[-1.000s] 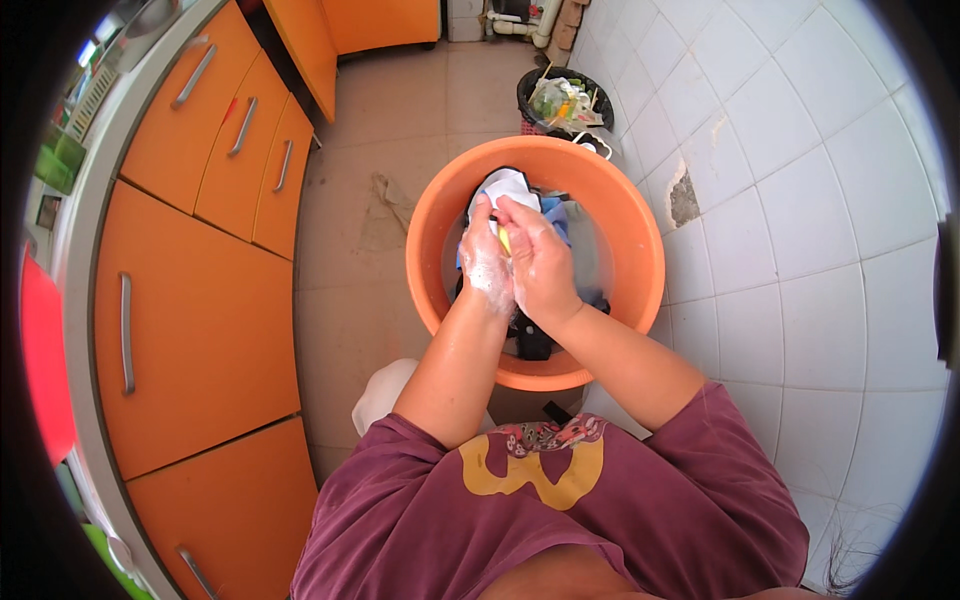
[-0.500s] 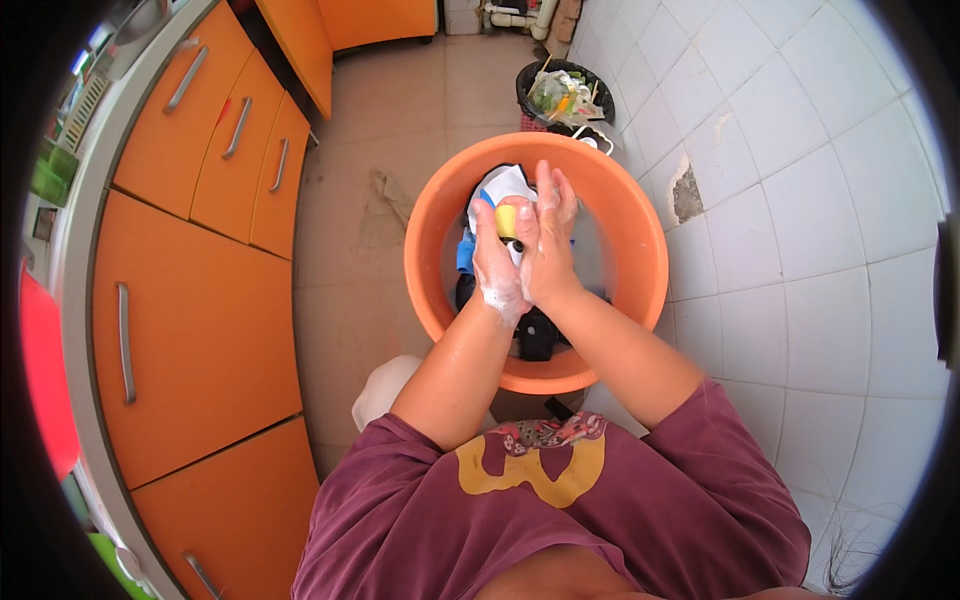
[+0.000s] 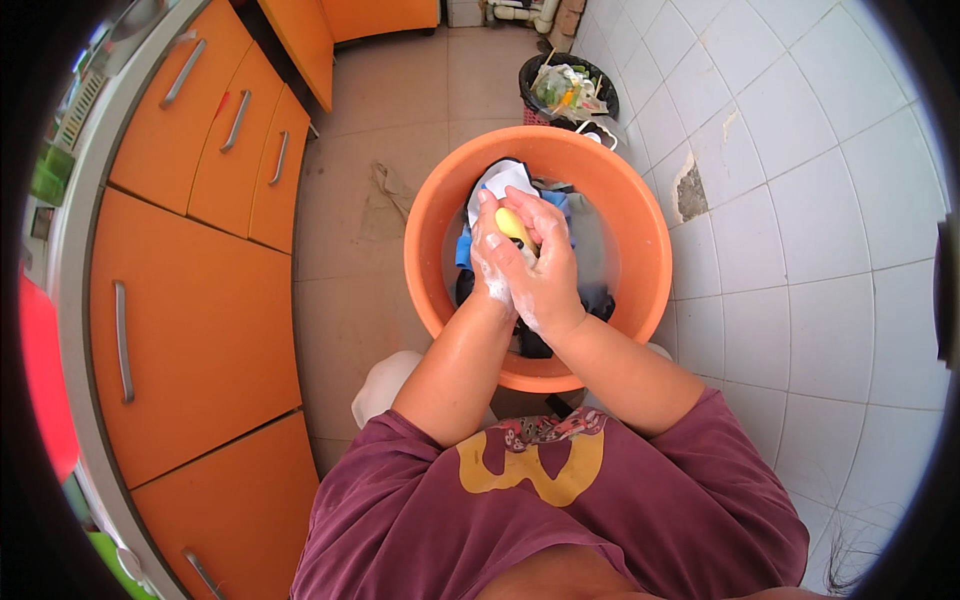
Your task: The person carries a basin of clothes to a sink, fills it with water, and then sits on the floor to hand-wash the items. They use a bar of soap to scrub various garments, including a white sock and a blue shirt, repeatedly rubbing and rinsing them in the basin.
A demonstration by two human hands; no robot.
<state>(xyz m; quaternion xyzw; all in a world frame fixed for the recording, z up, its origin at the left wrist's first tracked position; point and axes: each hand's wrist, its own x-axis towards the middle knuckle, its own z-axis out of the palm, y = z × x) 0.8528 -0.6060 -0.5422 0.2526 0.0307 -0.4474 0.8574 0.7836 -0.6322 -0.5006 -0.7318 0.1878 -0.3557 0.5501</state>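
Note:
Over the orange plastic basin, my two hands are cupped around a smooth yellow soap-like bar. My left hand lies along its left side, with white suds on the palm and wrist. My right hand curls over it from the right, fingers bent, and hides part of it. Below them, wet clothes soak in cloudy water: a white cloth with a dark edge, a blue piece and dark fabric.
Beyond the basin stands a black-lined waste bin with scraps in it. Orange cabinets with a counter run along the left. A white tiled wall rises close on the right. Tan floor tiles lie between cabinets and basin.
My right hand's fingers, stretched upward before, have bent down over the yellow bar. The bar now sits tilted and lower between the palms. The basin has not moved.

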